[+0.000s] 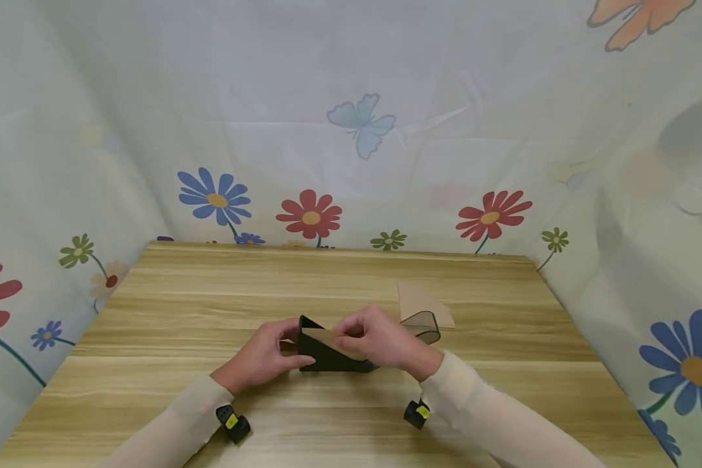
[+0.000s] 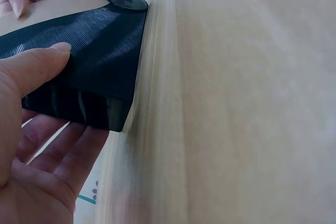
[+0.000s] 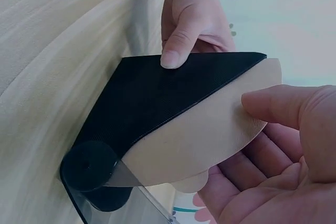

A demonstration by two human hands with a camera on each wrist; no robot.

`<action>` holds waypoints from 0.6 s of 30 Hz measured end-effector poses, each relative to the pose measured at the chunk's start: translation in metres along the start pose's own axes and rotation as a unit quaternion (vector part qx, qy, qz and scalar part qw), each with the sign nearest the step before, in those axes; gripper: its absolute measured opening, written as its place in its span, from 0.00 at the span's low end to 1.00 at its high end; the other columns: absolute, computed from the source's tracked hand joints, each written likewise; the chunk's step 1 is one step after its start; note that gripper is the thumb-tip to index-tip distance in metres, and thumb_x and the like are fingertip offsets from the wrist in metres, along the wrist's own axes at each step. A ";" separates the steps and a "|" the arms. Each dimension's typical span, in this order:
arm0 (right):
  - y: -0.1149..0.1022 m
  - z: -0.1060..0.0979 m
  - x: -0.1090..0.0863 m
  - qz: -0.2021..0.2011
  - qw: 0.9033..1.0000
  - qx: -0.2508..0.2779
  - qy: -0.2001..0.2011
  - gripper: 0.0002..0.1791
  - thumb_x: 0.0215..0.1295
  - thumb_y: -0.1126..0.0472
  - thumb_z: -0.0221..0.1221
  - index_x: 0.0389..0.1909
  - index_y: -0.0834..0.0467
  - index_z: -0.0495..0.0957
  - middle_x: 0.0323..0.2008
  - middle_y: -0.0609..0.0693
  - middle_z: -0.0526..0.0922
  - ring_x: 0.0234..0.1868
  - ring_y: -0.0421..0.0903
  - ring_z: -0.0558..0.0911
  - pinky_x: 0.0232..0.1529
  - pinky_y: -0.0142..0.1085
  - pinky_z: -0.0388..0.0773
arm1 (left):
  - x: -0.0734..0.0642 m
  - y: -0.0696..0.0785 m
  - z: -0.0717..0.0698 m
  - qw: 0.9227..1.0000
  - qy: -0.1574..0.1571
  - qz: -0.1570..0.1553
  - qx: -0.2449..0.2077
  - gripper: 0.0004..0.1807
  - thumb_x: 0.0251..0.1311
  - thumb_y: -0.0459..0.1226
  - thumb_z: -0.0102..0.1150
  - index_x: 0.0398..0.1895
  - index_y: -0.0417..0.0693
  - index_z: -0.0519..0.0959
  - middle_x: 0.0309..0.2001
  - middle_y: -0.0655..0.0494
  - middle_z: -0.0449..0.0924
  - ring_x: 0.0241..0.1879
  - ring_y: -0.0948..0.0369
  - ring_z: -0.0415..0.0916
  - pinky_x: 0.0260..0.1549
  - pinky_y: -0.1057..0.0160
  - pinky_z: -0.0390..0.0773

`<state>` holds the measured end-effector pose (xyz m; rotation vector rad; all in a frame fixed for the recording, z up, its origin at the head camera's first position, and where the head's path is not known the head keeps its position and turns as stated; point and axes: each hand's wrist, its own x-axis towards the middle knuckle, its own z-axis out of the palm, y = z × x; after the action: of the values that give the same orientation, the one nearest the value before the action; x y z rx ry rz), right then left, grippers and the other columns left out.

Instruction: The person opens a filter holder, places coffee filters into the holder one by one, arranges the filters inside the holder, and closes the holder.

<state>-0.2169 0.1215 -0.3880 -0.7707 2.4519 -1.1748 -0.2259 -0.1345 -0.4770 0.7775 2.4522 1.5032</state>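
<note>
- The left hand grips the left end of the black holder, thumb on its near face and fingers behind it.
- The right hand pinches a brown paper between thumb and fingers; the paper is partly inside the holder and shows above its sloping edge.
- The holder is near the middle of the worktop, between the hands. Its long axis runs left to right, roughly in line with the near edge of the worktop. The tall end is at the left, and the top edge slopes down to a narrow corner at the right.
- A clear lid stands swung open from that right corner, pointing right and slightly to the far side, past the right hand.
- A second paper, fan-shaped and light brown, lies flat on the worktop just beyond the right hand and the lid.
- Cream sleeves cover the forearms, and a small black camera with a yellow label sits at each wrist.
- The worktop is pale wood with streaky grain running left to right.
- A whitish cloth hangs around its far, left and right sides, creased and printed with blue, red and green flowers low down, a blue butterfly at the far middle and an orange one high at the right.
</note>
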 end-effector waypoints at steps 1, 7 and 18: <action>0.000 0.000 0.000 -0.001 1.000 0.000 0.000 0.06 0.71 0.62 0.64 0.41 0.55 0.90 0.41 0.48 0.90 0.36 0.36 0.80 0.37 0.28 0.77 | 0.000 0.000 0.000 1.000 0.000 0.002 0.000 0.19 0.58 0.43 0.75 0.51 0.59 0.81 0.46 0.63 0.85 0.46 0.65 0.82 0.50 0.65 0.83; 0.002 0.003 0.001 -0.009 1.000 -0.008 -0.007 0.07 0.72 0.62 0.62 0.40 0.54 0.90 0.38 0.45 0.89 0.35 0.36 0.79 0.37 0.29 0.76 | 0.000 0.000 0.000 1.000 0.000 0.004 0.000 0.18 0.58 0.43 0.76 0.51 0.59 0.81 0.45 0.63 0.85 0.46 0.65 0.83 0.51 0.64 0.83; 0.003 0.006 0.004 -0.013 0.999 -0.028 -0.020 0.08 0.73 0.63 0.61 0.41 0.56 0.90 0.40 0.47 0.89 0.34 0.36 0.78 0.36 0.28 0.75 | 0.001 -0.001 0.000 1.000 0.000 0.002 0.003 0.19 0.59 0.43 0.75 0.52 0.58 0.81 0.46 0.62 0.85 0.46 0.64 0.82 0.49 0.65 0.84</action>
<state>-0.2180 0.1169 -0.3946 -0.8353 2.4587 -1.0921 -0.2274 -0.1342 -0.4774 0.7834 2.4568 1.4977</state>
